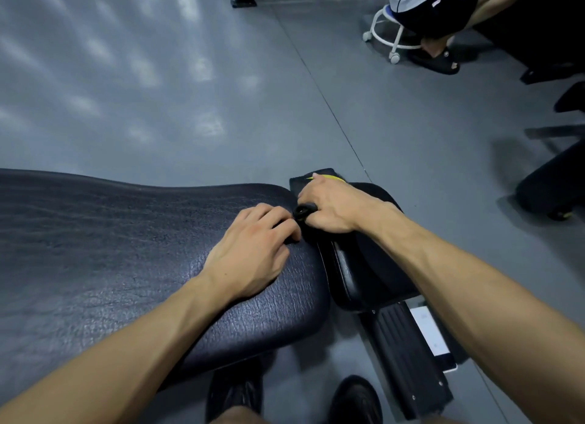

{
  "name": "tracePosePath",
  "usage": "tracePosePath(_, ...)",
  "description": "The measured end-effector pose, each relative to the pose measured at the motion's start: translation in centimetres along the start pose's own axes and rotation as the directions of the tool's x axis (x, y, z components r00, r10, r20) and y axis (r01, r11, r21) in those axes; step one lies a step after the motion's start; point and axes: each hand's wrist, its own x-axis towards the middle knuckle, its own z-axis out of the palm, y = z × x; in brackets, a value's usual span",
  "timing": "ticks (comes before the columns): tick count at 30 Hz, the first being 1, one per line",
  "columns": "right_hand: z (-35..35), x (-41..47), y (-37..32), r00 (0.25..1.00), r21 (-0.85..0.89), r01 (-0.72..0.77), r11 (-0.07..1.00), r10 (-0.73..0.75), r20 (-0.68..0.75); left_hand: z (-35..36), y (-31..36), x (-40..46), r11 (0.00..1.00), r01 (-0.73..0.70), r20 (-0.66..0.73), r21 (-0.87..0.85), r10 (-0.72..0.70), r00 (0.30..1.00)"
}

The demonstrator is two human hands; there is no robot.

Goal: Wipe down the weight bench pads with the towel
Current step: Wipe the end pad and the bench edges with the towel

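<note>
Two shoes (294, 398) at 6 o'clock on the grey floor (158, 91). Two bench pads: a large back pad (110, 249) at 9 o'clock and a smaller seat pad (373, 265) just beside it, with a narrow gap between them. Left hand (253, 249) rests on the back pad's end, fingers curled, tips at the gap. Right hand (332, 205) grips one dark towel (316, 178) with yellow marking on the seat pad's far edge. Open floor from 10 to 12 o'clock. One seated person on one wheeled stool (392, 34) at 1 o'clock.
</note>
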Motion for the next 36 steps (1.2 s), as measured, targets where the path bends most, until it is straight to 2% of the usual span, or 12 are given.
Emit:
tracePosePath(3, 0.4, -3.7, -1.9, 0.997, -0.044, 0.078, 0.996, -0.078, -0.009, -0.1, 0.1, 0.0, 1.000, -0.004, -0.003, -0.010, 0.004, 1.000)
tracePosePath(6, 1.5, -7.3, -3.4, 0.998, -0.070, 0.056, 0.996, -0.058, -0.022, -0.3, 0.3, 0.0, 1.000, -0.005, -0.005, -0.014, 0.005, 1.000)
tracePosePath(11, 3.2, -12.1, -5.5, 0.998, -0.017, 0.002, 1.000, -0.003, -0.055, -0.3, 0.4, -0.2, 1.000, -0.004, 0.008, -0.015, 0.004, 1.000)
tracePosePath(18, 5.2, -17.2, -7.1, 0.996, 0.085, 0.045, 0.995, -0.038, -0.084, -0.4, 0.6, -0.3, 1.000, 0.007, 0.016, -0.011, -0.007, 1.000)
tracePosePath(20, 4.6, -17.7, -6.9, 0.999, 0.156, 0.015, 0.988, -0.009, -0.040, -0.4, 0.6, -0.3, 1.000, 0.008, 0.010, -0.008, -0.008, 1.000)
tracePosePath(22, 3.1, -17.3, -7.1, 0.994, 0.236, -0.107, 0.966, 0.106, 0.018, -0.3, 0.4, -0.3, 1.000, 0.006, 0.008, -0.015, -0.006, 1.000)
tracePosePath(24, 0.5, -16.9, -7.0, 0.937, 0.459, -0.317, 0.830, 0.350, 0.015, -0.2, 0.3, -0.2, 1.000, 0.004, 0.005, -0.022, -0.004, 1.000)
tracePosePath(26, -2.1, -16.1, -6.0, 0.786, 0.690, -0.442, 0.573, 0.619, -0.011, -0.1, 0.3, -0.1, 1.000, 0.008, -0.004, -0.023, -0.008, 1.000)
tracePosePath(28, -4.2, -14.5, -4.6, 0.650, 0.842, -0.347, 0.412, 0.753, -0.101, 0.0, 0.3, -0.1, 1.000, 0.009, -0.008, -0.022, -0.009, 1.000)
tracePosePath(30, -5.8, -11.9, -3.7, 0.577, 0.929, -0.216, 0.299, 0.807, -0.126, 0.0, 0.3, -0.1, 1.000, 0.005, -0.019, -0.023, -0.005, 1.000)
tracePosePath(32, -6.3, -8.7, -3.0, 0.573, 0.961, -0.156, 0.230, 0.813, -0.102, 0.0, 0.2, 0.0, 0.999, -0.004, -0.032, -0.034, 0.003, 0.999)
tracePosePath(36, -4.4, -2.4, -4.1, 0.700, 0.969, -0.184, 0.165, 0.714, 0.011, 0.1, 0.1, 0.1, 0.999, -0.013, -0.053, -0.036, 0.011, 0.999)
